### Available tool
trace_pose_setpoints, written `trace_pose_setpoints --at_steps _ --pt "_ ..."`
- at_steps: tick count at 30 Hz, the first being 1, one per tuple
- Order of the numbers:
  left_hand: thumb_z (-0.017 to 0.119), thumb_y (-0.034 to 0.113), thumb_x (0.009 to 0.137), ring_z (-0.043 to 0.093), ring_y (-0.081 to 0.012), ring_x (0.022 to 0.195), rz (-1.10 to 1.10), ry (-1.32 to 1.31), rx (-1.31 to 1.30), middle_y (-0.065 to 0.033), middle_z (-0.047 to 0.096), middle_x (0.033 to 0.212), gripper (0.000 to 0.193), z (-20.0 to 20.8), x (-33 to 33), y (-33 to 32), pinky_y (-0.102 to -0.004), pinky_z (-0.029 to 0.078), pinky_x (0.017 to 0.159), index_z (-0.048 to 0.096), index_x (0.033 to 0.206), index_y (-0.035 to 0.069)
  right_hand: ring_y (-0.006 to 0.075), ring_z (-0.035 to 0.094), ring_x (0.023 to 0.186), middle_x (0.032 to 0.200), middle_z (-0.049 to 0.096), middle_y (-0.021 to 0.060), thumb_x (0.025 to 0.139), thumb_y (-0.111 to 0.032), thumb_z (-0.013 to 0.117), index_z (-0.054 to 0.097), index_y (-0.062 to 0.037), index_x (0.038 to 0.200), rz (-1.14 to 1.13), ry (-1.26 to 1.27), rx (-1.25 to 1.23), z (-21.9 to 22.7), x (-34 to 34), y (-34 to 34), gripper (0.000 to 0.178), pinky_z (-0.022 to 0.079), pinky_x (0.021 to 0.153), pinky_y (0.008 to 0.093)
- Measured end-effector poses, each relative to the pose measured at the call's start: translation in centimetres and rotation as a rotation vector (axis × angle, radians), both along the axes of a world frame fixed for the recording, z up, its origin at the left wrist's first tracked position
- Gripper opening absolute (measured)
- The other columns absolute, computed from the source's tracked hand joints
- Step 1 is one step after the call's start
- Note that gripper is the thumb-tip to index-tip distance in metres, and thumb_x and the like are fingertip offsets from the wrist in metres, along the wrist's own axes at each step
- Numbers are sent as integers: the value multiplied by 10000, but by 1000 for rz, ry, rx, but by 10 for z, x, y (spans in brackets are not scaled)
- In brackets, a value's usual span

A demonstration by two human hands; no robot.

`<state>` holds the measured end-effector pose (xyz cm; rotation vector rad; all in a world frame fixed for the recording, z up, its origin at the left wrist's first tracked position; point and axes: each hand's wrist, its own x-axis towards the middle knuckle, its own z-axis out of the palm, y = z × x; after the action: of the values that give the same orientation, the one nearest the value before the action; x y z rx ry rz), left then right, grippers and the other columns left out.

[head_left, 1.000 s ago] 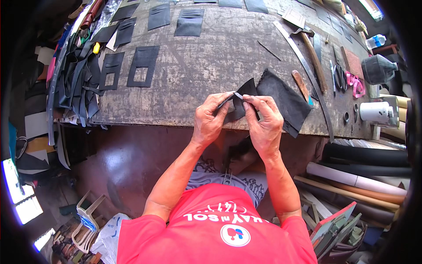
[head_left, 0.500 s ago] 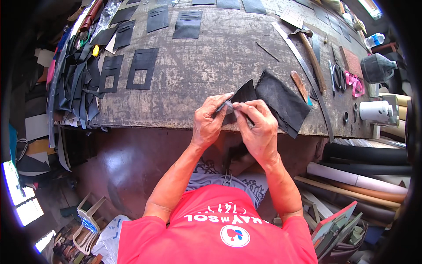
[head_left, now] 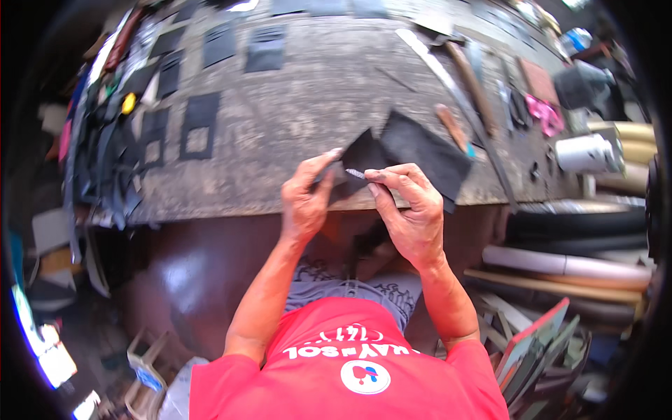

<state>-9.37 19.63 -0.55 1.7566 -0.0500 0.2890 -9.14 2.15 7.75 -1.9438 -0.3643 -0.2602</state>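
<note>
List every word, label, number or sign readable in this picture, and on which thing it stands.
Red T-shirt: white lettering, upside down in this view, partly legible; I do not copy its wording.
Round white print on the shirt: red-and-blue emblem, no readable words.
White container: any marks too blurred to read.
Plastic bottle: too blurred.
Small pale piece in the right hand: dark specks, too small to tell.

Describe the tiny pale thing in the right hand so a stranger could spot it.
Start at the broad, scuffed grey worktable and follow its near edge to the person's bare right hand. Pinched there, a small, narrow, whitish strip sticks out leftward. Its pale colour sets it apart from the black, leather-like sheet next to it.
</note>
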Motion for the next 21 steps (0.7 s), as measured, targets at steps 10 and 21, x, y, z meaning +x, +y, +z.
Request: trace_pose_setpoints --at_steps 10,21 --pt "616 29 997 634 -126 1087 82 135 -159 -77 704 1193 274 -18 -5 -4 -269 478 979 671 1263 2 263 695 853 925 704 145 906 -129 686 747 -33 1021 -892 45 -612 -13 9 -330 162 536 785 357" --pt "598 20 1006 636 -142 1116 82 89 -173 -82 696 1211 272 -19 -5 2 -267 482 991 674 1266 7 350 674 870 883 680 176 872 -134 674 741 -30 947 -612 45 -825 -47 50 -381 145 522 814 425"
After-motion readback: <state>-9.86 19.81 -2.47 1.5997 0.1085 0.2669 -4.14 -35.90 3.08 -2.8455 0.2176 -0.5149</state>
